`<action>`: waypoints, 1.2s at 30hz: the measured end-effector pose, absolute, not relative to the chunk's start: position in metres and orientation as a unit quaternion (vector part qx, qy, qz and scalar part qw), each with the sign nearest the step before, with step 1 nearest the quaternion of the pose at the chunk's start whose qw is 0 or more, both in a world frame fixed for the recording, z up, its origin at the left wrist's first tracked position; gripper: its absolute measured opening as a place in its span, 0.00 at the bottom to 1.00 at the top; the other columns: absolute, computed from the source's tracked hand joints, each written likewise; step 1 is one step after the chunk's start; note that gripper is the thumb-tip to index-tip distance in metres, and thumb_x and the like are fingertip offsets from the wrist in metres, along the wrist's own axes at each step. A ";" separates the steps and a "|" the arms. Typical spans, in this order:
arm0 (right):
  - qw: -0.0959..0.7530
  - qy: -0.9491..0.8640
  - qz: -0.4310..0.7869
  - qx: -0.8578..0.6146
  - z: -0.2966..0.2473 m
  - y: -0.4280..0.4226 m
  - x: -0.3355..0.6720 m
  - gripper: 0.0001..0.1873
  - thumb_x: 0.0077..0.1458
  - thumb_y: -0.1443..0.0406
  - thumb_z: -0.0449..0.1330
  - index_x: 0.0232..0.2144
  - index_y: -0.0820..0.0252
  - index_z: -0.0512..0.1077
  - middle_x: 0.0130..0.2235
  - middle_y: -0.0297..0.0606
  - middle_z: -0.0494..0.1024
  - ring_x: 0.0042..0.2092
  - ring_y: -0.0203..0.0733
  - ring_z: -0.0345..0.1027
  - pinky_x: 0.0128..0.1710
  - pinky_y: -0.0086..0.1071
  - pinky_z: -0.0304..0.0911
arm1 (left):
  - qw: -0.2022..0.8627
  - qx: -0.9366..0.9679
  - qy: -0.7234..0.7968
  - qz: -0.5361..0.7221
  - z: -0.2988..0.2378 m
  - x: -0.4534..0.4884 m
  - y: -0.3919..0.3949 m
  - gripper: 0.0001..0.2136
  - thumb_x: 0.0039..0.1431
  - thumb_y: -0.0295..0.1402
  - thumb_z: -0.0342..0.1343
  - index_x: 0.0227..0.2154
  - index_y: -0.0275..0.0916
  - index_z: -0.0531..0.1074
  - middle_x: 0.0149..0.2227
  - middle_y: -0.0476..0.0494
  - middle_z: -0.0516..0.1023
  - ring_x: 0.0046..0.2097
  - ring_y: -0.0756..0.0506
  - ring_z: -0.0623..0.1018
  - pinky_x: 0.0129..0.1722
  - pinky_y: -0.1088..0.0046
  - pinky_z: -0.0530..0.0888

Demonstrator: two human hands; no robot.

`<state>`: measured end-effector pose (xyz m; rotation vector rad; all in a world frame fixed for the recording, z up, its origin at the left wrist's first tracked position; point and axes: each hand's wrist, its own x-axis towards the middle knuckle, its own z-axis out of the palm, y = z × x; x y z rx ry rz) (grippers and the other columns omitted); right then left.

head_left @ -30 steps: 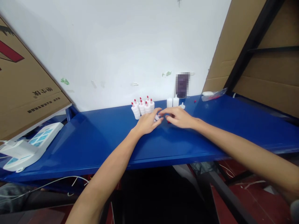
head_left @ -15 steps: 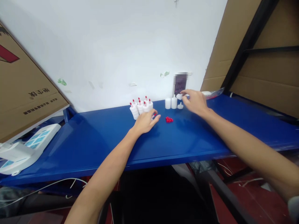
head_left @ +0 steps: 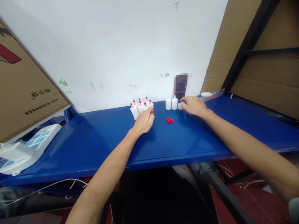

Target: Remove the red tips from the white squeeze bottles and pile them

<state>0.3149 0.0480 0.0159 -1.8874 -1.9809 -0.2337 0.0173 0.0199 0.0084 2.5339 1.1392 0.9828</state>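
My left hand (head_left: 144, 122) is closed in a pinch in front of a group of white squeeze bottles (head_left: 135, 111) with red tips. A red-tipped nozzle (head_left: 153, 112) shows at its fingertips; whatever is below it is hidden by the hand. My right hand (head_left: 193, 105) has its fingertips bent together on white nozzle caps (head_left: 180, 106) low at the table, and the fingers partly cover them. Left of these stand a white bottle without a nozzle (head_left: 168, 104) and a white bottle with a bare nozzle (head_left: 174, 103). Loose red tips (head_left: 169, 120) lie between my hands.
A blue table (head_left: 105, 143) runs along a white wall. A dark upright object (head_left: 180, 85), partly blurred, stands behind the bottles. At the right back lies a clear plastic bag (head_left: 213, 95). A white power strip (head_left: 44, 143) and cardboard box (head_left: 25, 84) are at the left.
My right hand has lowered a white nozzle cap from above onto or beside the other on the table. My left fingers have closed around the red-tipped nozzle.
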 end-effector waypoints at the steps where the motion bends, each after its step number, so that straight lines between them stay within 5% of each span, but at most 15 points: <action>1: 0.197 -0.711 -0.080 -0.670 0.015 0.049 0.315 0.23 0.60 0.61 0.51 0.51 0.57 0.80 0.49 0.47 0.83 0.49 0.57 0.75 0.44 0.45 0.67 | 0.089 0.860 0.379 0.329 0.008 0.017 0.020 0.10 0.68 0.32 0.40 0.37 0.39 0.67 0.30 0.46 0.73 0.33 0.44 0.72 0.37 0.65 0.68; 7: 0.251 -0.711 -0.075 -0.653 0.016 0.047 0.315 0.23 0.59 0.62 0.53 0.52 0.57 0.79 0.47 0.44 0.84 0.47 0.54 0.75 0.45 0.42 0.66 | 0.087 0.892 0.310 0.318 0.001 0.020 0.022 0.13 0.72 0.40 0.43 0.48 0.38 0.69 0.46 0.38 0.78 0.48 0.41 0.77 0.51 0.61 0.72; 14: 0.363 -0.735 -0.062 -0.569 0.027 0.028 0.296 0.21 0.59 0.64 0.52 0.48 0.60 0.80 0.37 0.42 0.83 0.37 0.48 0.75 0.41 0.38 0.64 | 0.101 0.896 0.319 0.290 0.003 0.021 0.020 0.14 0.70 0.43 0.50 0.47 0.38 0.70 0.42 0.40 0.79 0.42 0.42 0.78 0.45 0.63 0.74; 20: 0.279 -0.872 0.092 -0.391 0.024 0.001 0.247 0.16 0.66 0.59 0.51 0.43 0.60 0.77 0.31 0.37 0.80 0.30 0.40 0.70 0.34 0.33 0.59 | 0.070 0.909 0.328 0.246 0.000 0.022 0.016 0.11 0.68 0.40 0.52 0.45 0.39 0.71 0.37 0.43 0.79 0.37 0.43 0.78 0.39 0.67 0.72; 25: 0.254 -0.876 0.145 -0.383 0.018 -0.002 0.235 0.17 0.66 0.52 0.54 0.36 0.58 0.70 0.27 0.33 0.73 0.28 0.38 0.64 0.29 0.31 0.55 | 0.064 0.907 0.353 0.220 0.000 0.022 0.014 0.12 0.67 0.43 0.53 0.43 0.40 0.71 0.32 0.46 0.77 0.33 0.43 0.77 0.34 0.69 0.70; 29: 0.243 -0.888 0.157 -0.357 0.015 0.002 0.241 0.17 0.67 0.51 0.53 0.33 0.57 0.66 0.29 0.33 0.71 0.29 0.38 0.62 0.31 0.32 0.55 | 0.068 0.918 0.334 0.205 0.000 0.022 0.016 0.14 0.67 0.47 0.53 0.42 0.40 0.71 0.35 0.44 0.79 0.36 0.42 0.78 0.36 0.69 0.71; 36: 0.244 -0.898 0.127 -0.342 0.017 0.003 0.239 0.19 0.71 0.53 0.44 0.31 0.56 0.61 0.31 0.34 0.69 0.32 0.40 0.62 0.35 0.34 0.55 | 0.072 0.923 0.301 0.230 -0.002 0.022 0.018 0.12 0.71 0.40 0.49 0.47 0.39 0.71 0.43 0.41 0.79 0.43 0.42 0.79 0.44 0.66 0.74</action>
